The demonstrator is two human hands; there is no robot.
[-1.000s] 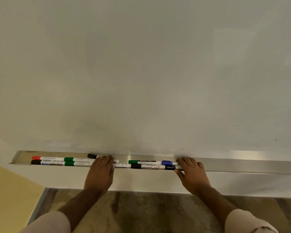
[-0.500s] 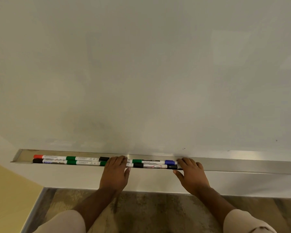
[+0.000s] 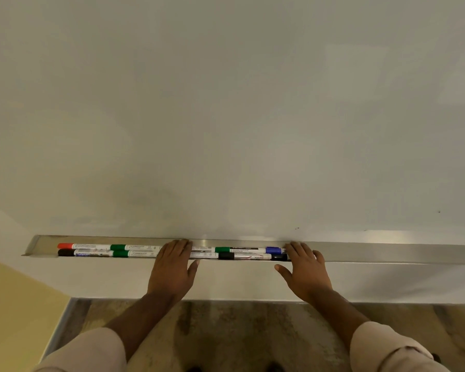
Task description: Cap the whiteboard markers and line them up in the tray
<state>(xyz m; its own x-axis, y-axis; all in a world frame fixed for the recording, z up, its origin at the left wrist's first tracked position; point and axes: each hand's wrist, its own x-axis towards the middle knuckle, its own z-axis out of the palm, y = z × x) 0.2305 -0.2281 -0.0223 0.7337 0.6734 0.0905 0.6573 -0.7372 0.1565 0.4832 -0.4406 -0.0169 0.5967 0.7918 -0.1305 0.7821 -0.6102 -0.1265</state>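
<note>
Now your left hand and right hand lie flat, fingers loosely apart, gripping nothing. Between them, the markers run left-right along the tray, so push inward.

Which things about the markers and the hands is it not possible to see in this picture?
- Head view: the left hand covers the middle of both marker rows, so caps there are hidden.
- The right hand hides the rows' right end.
- Label print on the markers is too small to read.
- The tray runs past the right edge.
</note>
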